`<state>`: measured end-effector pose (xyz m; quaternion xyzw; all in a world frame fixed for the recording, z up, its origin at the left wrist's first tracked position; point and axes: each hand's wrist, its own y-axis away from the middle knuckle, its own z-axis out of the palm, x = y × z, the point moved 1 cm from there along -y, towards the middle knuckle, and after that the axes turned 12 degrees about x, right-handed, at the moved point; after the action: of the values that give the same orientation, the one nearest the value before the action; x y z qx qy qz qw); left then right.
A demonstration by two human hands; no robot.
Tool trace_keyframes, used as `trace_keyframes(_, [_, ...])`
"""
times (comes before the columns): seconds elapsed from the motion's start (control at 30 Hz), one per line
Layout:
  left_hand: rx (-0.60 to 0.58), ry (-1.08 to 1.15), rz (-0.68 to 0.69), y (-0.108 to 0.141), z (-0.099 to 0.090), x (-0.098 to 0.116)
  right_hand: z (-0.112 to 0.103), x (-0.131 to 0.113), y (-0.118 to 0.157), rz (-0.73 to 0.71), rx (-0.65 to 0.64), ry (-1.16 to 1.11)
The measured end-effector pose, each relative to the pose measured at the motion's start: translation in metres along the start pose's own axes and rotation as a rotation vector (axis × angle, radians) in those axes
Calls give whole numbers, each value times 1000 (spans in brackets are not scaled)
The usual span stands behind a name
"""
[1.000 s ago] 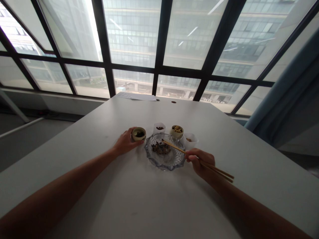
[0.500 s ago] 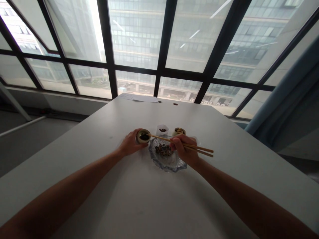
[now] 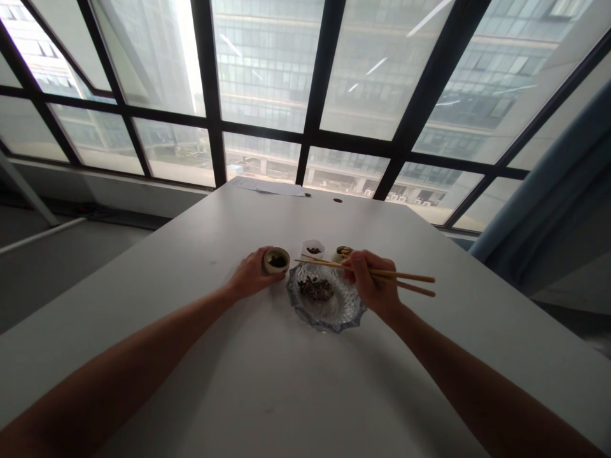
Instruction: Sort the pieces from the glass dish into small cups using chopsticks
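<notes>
My left hand (image 3: 255, 273) is wrapped around a small round cup (image 3: 282, 270) with dark contents. Between the fingers of my right hand (image 3: 375, 280) is a pair of wooden chopsticks (image 3: 405, 280), their tips pointing left over the far rim of a clear scalloped glass dish (image 3: 329, 319). I cannot make out anything between the tips. A heap of small dark brown dried pieces (image 3: 316, 289) lies in the dish. Behind it stands a white faceted cup (image 3: 319, 246) with dark bits inside. A second small cup (image 3: 340, 256) with yellowish-brown pieces is partly hidden by my right hand.
All of this stands on a white table (image 3: 229, 381). Paper sheets (image 3: 272, 187) lie at its far edge, beside two dark round spots. Large dark-framed windows (image 3: 310, 130) rise behind, and a blue curtain (image 3: 539, 203) hangs on the right.
My right hand has moved right, drawing the chopstick tips out of the cup in my left hand to a place above the glass dish's far rim. My left hand still holds its cup.
</notes>
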<state>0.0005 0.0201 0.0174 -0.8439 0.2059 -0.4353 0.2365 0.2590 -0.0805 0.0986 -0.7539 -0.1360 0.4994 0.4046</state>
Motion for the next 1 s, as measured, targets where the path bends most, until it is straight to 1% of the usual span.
trace_keyframes(0.07, [-4,-5,-10,0,0,0,-12,3,-1,63,-7,13])
trace_keyframes(0.17, [-1,-7,-23,0,0,1,-23,6,1,99,-79,109])
trace_keyframes(0.3, [0,0,-28,-1,0,2,-30,8,6,45,-120,225])
trace_keyframes(0.43, [6,8,-30,-1,0,2,-34,10,6,-49,-213,280])
trace_keyframes(0.57, [6,10,-38,-2,0,1,-38,13,3,-91,-268,256])
trace_keyframes(0.7, [-3,-5,-52,-2,0,2,-41,14,3,-72,-294,217])
trace_keyframes(0.9, [-20,-10,-54,-2,-1,2,-38,11,2,-73,-379,191])
trace_keyframes(1.0, [-24,-15,-56,-3,-1,3,-35,11,1,-37,-382,166])
